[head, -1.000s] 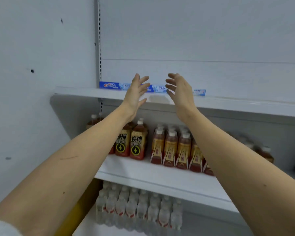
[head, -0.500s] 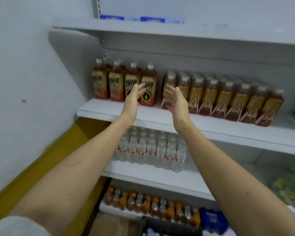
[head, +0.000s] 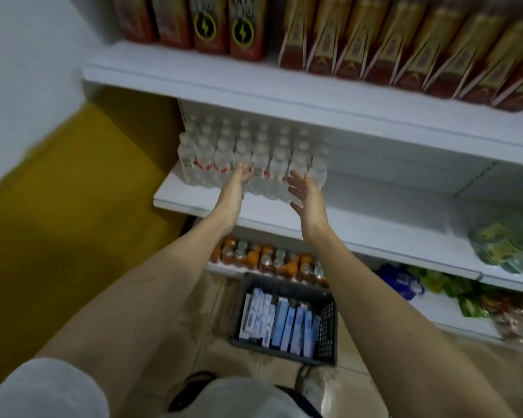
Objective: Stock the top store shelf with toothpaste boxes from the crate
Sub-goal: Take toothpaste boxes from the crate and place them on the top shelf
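Hands held out in front of me at the level of the water-bottle shelf, both empty. My left hand is spread, palm turned inward toward the other, fingers loosely extended and holding nothing. My right hand faces it, palm inward, fingers slightly curled and likewise holding nothing; the two are apart, with a clear gap between them. Behind my fingertips stand the clear water bottles in rows on a white shelf; whether my fingers touch them I cannot tell.

Below and between my forearms, on the floor, sits the dark crate, close against the foot of the shelving. It contains the toothpaste boxes, blue and white, standing on end in a packed row that fills most of its width.

Above the water, a higher shelf carries red-and-gold drink bottles, cut off by the upper edge. Just behind the crate is a low row of orange drink bottles; to the right lie green packets. The top shelf is out of view. The picture is slightly blurred.
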The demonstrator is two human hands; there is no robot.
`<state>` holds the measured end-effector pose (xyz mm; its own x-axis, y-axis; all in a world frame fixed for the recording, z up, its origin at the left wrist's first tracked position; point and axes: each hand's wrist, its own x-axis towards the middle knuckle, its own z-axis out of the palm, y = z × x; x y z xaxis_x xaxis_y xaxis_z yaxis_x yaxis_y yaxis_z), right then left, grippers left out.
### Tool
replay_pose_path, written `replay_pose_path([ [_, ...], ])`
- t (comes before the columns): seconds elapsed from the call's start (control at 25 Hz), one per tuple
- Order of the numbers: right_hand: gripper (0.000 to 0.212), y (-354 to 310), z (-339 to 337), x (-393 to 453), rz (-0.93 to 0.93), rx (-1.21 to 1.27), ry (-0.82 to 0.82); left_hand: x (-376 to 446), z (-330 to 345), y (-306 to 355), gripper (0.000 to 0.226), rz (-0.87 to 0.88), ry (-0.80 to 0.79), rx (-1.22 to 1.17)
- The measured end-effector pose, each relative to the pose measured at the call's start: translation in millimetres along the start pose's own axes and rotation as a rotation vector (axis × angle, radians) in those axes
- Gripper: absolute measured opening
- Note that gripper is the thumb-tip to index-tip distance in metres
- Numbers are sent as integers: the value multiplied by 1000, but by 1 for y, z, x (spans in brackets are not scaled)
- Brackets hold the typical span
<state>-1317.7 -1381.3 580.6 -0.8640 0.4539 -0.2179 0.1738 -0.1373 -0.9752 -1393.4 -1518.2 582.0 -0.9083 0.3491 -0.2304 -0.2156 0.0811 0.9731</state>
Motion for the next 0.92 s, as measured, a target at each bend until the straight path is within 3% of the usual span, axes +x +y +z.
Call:
replay_pose_path([
  [0.52,52,209,-135,-17,487,-10,16,-21,129,-237,51,-524,-51,104],
  [0.8,40,409,-184,-3,852,-51,136,-4,159,-428,52,-849,-83,98],
  [0.92,22,501,-199,3,953,-175,127,7,168,-526,18,-938,-59,141],
])
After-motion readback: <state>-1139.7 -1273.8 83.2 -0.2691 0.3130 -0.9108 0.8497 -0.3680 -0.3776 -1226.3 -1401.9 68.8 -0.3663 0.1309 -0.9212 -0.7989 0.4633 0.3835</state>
